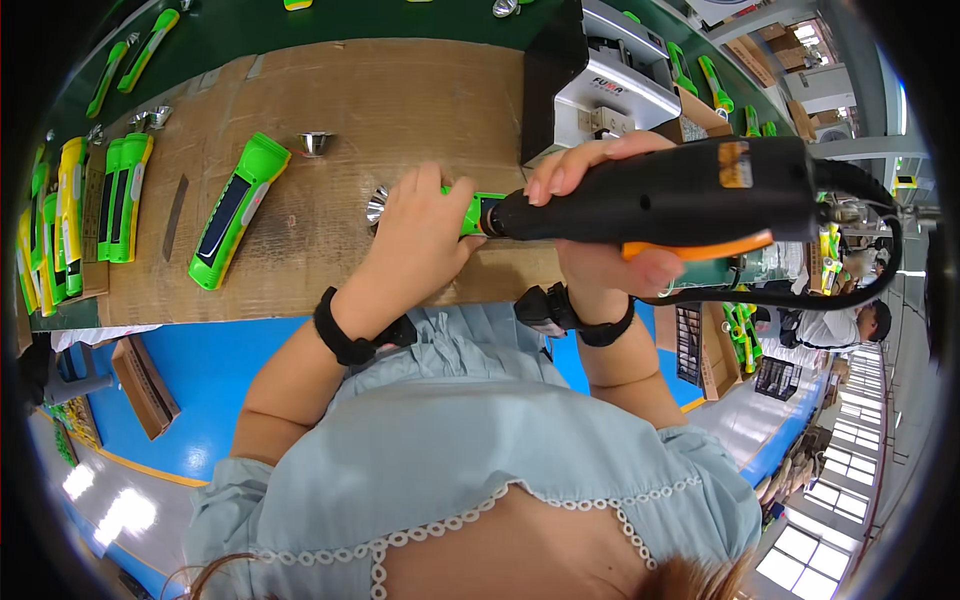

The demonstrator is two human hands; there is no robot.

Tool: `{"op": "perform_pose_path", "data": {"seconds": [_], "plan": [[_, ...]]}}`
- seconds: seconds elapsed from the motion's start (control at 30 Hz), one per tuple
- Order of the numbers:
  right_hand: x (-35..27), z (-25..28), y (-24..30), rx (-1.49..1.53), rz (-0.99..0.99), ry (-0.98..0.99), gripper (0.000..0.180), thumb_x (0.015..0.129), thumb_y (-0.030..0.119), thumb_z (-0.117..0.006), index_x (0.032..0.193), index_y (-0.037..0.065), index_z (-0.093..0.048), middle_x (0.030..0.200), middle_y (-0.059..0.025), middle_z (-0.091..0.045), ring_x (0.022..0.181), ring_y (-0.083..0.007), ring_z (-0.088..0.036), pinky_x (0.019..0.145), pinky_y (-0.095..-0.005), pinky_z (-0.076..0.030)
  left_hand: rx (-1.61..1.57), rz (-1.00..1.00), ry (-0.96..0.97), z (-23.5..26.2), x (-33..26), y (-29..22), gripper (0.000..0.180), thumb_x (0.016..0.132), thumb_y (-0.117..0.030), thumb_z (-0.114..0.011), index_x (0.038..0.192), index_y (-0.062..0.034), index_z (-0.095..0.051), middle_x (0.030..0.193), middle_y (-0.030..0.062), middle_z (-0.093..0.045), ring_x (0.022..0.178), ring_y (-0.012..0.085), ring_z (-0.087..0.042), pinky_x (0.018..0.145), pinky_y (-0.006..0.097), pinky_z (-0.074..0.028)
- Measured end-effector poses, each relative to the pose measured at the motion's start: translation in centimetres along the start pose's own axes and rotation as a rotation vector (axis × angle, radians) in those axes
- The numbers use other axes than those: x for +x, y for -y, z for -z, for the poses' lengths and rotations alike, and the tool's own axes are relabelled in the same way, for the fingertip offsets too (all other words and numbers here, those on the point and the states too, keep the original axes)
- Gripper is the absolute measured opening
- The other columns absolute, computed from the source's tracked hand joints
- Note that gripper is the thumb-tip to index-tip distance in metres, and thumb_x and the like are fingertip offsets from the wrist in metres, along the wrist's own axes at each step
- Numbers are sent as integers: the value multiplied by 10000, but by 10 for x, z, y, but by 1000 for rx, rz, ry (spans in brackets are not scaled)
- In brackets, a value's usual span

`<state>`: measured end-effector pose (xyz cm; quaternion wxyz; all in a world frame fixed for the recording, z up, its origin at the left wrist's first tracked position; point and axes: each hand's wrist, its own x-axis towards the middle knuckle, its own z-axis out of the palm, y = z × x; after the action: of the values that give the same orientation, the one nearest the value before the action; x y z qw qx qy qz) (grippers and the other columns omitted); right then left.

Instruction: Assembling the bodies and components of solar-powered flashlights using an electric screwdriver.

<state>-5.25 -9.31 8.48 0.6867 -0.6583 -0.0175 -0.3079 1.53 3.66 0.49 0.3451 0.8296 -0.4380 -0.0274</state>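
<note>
My left hand (420, 235) is closed around a green flashlight (488, 206) lying on the cardboard. A shiny reflector (377, 205) sticks out past the hand's left side, and the hand hides most of the flashlight's body. In my right hand (605, 268) is a black electric screwdriver (665, 190) with an orange lever, held level. Its tip points left and meets the flashlight's right end, beside my left fingers. Whether a screw sits under the tip is hidden.
The cardboard sheet (390, 90) bears another green flashlight (240, 212), a loose reflector cup (314, 143) and a dark flat strip (175, 218). More green flashlights (125, 195) are grouped at left. A grey machine (615, 95) stands at back right. The screwdriver's cable (870, 290) loops at right.
</note>
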Motion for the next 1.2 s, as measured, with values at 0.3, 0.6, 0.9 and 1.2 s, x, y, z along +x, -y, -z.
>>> {"op": "perform_pose_path", "data": {"seconds": [0.3, 0.6, 0.9, 1.2], "plan": [[-6, -7, -5, 244, -89, 91, 714, 626, 515, -757, 1029, 48, -397, 824, -95, -526, 719, -174, -543, 648, -280, -473, -29, -66, -10, 9, 2, 1, 425, 622, -133, -755, 960, -12, -527, 935, 199, -469, 883, 359, -499, 730, 423, -420], [5, 12, 6, 199, 70, 99, 789, 621, 636, -732, 1034, 41, -419, 753, -113, -532, 645, -226, -570, 596, -345, -493, 37, -94, 108, 14, 0, 1, 493, 642, -70, -707, 1078, -4, -487, 1019, 211, -465, 970, 381, -478, 819, 425, -412], [72, 83, 21, 22, 618, -310, 595, 752, 436, -720, 1035, -25, -472, 754, -135, -578, 621, -207, -588, 542, -314, -498, 96, -96, 128, 16, 0, -5, 512, 645, -50, -691, 1108, 1, -477, 1062, 199, -467, 1008, 375, -470, 849, 425, -397], [81, 96, 11, -168, 405, -276, 544, 806, 468, -637, 948, -35, -487, 707, -126, -542, 588, -210, -568, 500, -309, -477, 332, -126, 100, 14, -6, -13, 561, 637, -100, -716, 1129, 16, -471, 1100, 183, -470, 1060, 355, -439, 902, 436, -342]]}}
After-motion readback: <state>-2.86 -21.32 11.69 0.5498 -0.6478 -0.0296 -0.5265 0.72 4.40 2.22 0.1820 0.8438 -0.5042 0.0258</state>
